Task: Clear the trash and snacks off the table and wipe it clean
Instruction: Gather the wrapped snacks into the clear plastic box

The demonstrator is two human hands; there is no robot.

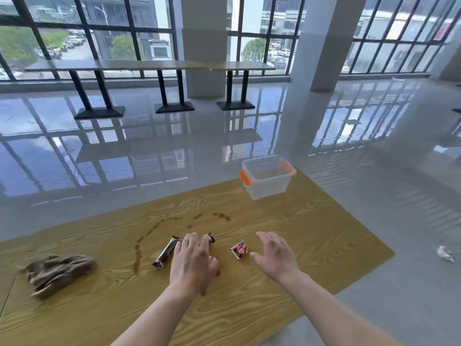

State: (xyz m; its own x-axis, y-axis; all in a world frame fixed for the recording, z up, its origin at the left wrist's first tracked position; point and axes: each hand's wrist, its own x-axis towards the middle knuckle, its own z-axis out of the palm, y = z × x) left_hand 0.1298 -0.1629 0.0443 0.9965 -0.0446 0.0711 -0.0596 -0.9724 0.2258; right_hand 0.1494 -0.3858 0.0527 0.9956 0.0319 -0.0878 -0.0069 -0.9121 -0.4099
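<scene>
On the wooden table [311, 236] lie a dark snack bar [166, 252], a small red-and-white wrapper [239, 249] and another dark wrapper [211, 238]. My left hand [194, 260] lies flat with spread fingers over that dark wrapper and a red scrap [218, 272], partly hiding both. My right hand [274, 253] hovers open just right of the red-and-white wrapper, not touching it. A brown cloth [58, 273] lies crumpled at the left. Brown spill marks [159, 224] curve across the table behind the snacks.
An empty clear plastic bin [268, 176] with orange latches stands at the table's far right corner. A crumpled piece of trash [445, 253] lies on the glossy floor to the right. Long tables [149, 64] stand by the windows far behind.
</scene>
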